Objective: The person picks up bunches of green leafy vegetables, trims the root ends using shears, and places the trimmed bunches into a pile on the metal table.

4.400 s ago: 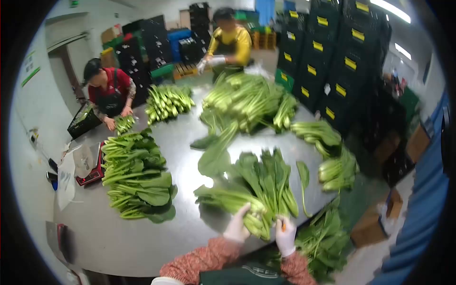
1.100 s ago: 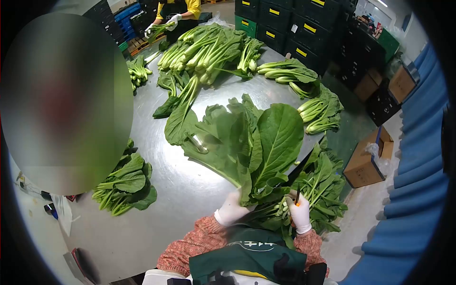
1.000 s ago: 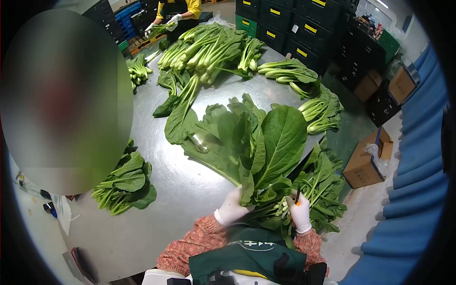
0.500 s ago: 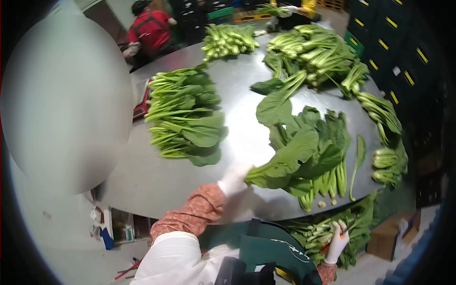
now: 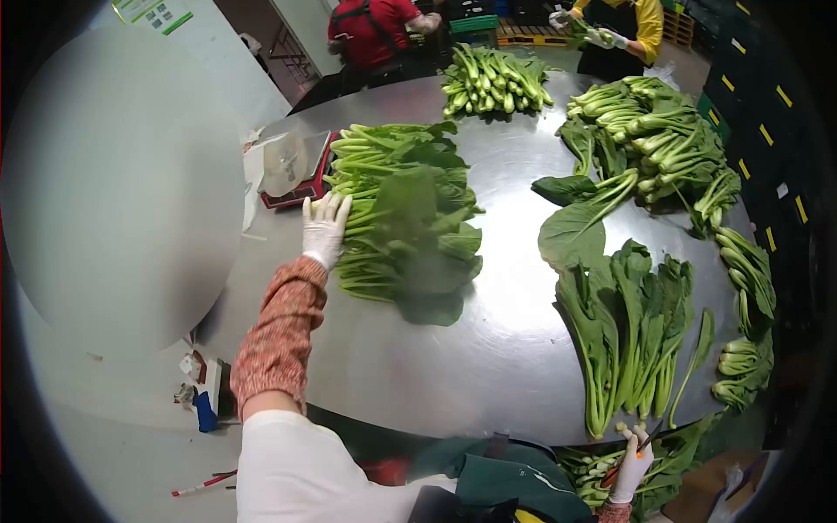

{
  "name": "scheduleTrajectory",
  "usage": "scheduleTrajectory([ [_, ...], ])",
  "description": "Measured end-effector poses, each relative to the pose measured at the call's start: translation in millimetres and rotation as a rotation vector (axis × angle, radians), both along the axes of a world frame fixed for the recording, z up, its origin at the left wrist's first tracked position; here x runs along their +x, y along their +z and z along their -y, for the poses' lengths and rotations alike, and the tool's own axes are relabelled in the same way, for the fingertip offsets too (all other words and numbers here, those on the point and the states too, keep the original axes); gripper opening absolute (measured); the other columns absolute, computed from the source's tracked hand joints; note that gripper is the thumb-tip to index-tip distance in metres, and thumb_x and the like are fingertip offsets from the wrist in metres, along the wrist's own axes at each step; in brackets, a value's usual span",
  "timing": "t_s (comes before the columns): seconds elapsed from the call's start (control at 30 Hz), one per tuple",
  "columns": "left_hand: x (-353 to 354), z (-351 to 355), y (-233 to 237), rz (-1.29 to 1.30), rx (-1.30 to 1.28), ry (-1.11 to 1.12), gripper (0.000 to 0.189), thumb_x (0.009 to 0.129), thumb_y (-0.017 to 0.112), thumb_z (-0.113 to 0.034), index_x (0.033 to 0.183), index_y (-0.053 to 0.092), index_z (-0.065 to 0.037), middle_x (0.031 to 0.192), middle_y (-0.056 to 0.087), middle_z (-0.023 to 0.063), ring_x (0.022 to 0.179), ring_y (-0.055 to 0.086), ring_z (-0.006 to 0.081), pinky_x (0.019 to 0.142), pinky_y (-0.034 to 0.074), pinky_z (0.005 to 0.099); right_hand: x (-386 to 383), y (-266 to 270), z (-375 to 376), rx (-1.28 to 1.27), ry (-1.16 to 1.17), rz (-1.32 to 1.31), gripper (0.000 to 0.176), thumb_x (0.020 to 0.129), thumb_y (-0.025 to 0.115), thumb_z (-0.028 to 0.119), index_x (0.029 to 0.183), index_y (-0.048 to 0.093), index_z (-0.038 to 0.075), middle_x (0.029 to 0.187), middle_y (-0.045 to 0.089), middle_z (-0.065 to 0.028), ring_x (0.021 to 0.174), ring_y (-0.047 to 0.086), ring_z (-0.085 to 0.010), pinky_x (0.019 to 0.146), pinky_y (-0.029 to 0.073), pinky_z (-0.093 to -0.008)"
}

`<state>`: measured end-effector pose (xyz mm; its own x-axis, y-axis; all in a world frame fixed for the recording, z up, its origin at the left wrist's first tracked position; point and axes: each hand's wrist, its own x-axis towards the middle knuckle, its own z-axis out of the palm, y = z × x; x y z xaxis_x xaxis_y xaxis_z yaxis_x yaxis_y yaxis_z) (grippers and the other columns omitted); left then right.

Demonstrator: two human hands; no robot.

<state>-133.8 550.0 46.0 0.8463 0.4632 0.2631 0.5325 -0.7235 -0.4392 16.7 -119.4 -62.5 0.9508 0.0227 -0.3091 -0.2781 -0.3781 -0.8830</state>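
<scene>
My left hand (image 5: 325, 230), in a white glove, is at the stem ends of the left pile of leafy greens (image 5: 375, 166), its fingers closed on a stalk of leafy green (image 5: 410, 209) whose broad leaf is blurred over the pile. At the table's near edge my right hand (image 5: 631, 471), also gloved, grips a small orange-handled knife (image 5: 643, 451); the fingers partly hide it. Just beyond this hand lies a bunch of long-stemmed greens (image 5: 628, 340) with stems toward me. Beneath the right hand are more greens (image 5: 586, 466), below table level.
The metal table (image 5: 510, 349) carries a stacked pile (image 5: 493, 83) at the back and a larger heap (image 5: 663, 139) at back right. A red scale (image 5: 301, 193) stands at the left edge. Two people work beyond the table. Dark crates (image 5: 758, 113) are stacked at right.
My left hand has carried greens leftward from the near bunch to the left pile. The right hand stays near the table edge with the knife. The view has shifted left.
</scene>
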Motion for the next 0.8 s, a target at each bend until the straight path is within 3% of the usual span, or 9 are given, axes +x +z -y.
scheduleTrajectory([
  [0.03,1,-11,-10,-0.222,-0.014,0.11,0.101,0.064,0.08,-0.032,0.146,0.024,-0.016,0.15,0.028,0.0096,0.14,0.024,0.028,0.111,0.013,0.0589,1,2,-5,-0.014,0.029,0.001,0.028,0.097,0.049,0.015,0.117,0.053,-0.004,0.097,0.067,-0.0093,0.042,0.04,-0.0042,0.04,0.032,-0.0199],
  [0.1,2,-25,-33,-0.48,-0.203,0.197,0.087,0.077,0.069,-0.025,0.149,0.019,-0.018,0.156,0.017,0.0088,0.144,0.017,0.0304,0.11,0.013,0.0598,1,16,-21,-0.006,0.03,-0.025,0.028,0.097,0.048,0.014,0.118,0.053,-0.004,0.097,0.067,-0.0092,0.042,0.04,-0.0043,0.04,0.033,-0.0198],
  [0.13,3,-27,-47,-0.477,-0.156,0.216,0.075,0.085,0.053,-0.012,0.15,0.016,-0.019,0.158,0.011,0.008,0.145,0.013,0.0312,0.111,0.014,0.0588,1,23,-30,-0.002,0.022,-0.037,0.028,0.097,0.048,0.014,0.118,0.053,-0.004,0.097,0.068,-0.0092,0.042,0.04,-0.0043,0.04,0.033,-0.0197],
  [0.23,8,-29,-70,-0.381,-0.13,0.234,0.072,0.086,0.045,-0.005,0.15,0.016,-0.019,0.158,0.01,0.0081,0.145,0.012,0.0319,0.111,0.014,0.0579,1,29,-38,-0.028,-0.001,-0.079,0.029,0.096,0.048,0.011,0.12,0.053,-0.005,0.099,0.067,-0.0108,0.043,0.042,-0.0062,0.04,0.036,-0.0214],
  [0.47,-1,-17,-59,-0.291,-0.125,0.214,0.092,0.074,0.068,-0.02,0.15,0.015,-0.019,0.157,0.014,0.0096,0.143,0.018,0.0317,0.111,0.014,0.0564,-3,20,-28,-0.016,-0.009,-0.107,0.025,0.096,0.05,0.013,0.113,0.059,-0.004,0.105,0.065,-0.0083,0.047,0.045,-0.0055,0.042,0.037,-0.0201],
  [0.57,-7,-26,-74,-0.308,0.038,0.211,0.095,0.073,0.07,-0.023,0.15,0.015,-0.02,0.157,0.015,0.009,0.143,0.018,0.0316,0.11,0.015,0.0568,-3,18,-27,0.0,0.012,-0.097,0.025,0.096,0.05,0.011,0.114,0.058,-0.004,0.105,0.065,-0.0081,0.053,0.048,-0.0049,0.045,0.037,-0.0191],
  [0.7,-5,-6,-51,-0.199,-0.11,0.221,0.093,0.072,0.072,-0.026,0.149,0.018,-0.016,0.154,0.022,0.0084,0.14,0.025,0.0287,0.11,0.019,0.0533,-2,-3,-17,-0.002,0.085,0.026,0.025,0.095,0.051,0.008,0.116,0.057,-0.004,0.105,0.064,-0.0078,0.06,0.05,-0.0046,0.048,0.037,-0.0185],
  [0.73,-10,-10,-59,-0.081,-0.009,0.14,0.083,0.073,0.072,-0.028,0.143,0.03,-0.013,0.144,0.038,0.008,0.132,0.037,0.0264,0.107,0.026,0.0496,-3,3,-17,-0.015,0.08,-0.01,0.025,0.095,0.051,0.008,0.116,0.057,-0.004,0.105,0.064,-0.0078,0.06,0.05,-0.0046,0.049,0.037,-0.0186],
  [0.8,-12,-10,-59,-0.064,-0.133,0.32,0.075,0.073,0.072,-0.029,0.137,0.037,-0.012,0.136,0.045,0.0067,0.125,0.043,0.0252,0.103,0.03,0.0476,-5,21,-22,-0.04,0.065,-0.08,0.025,0.095,0.051,0.008,0.116,0.057,-0.005,0.104,0.065,-0.0078,0.06,0.05,-0.0047,0.049,0.036,-0.0189],
])
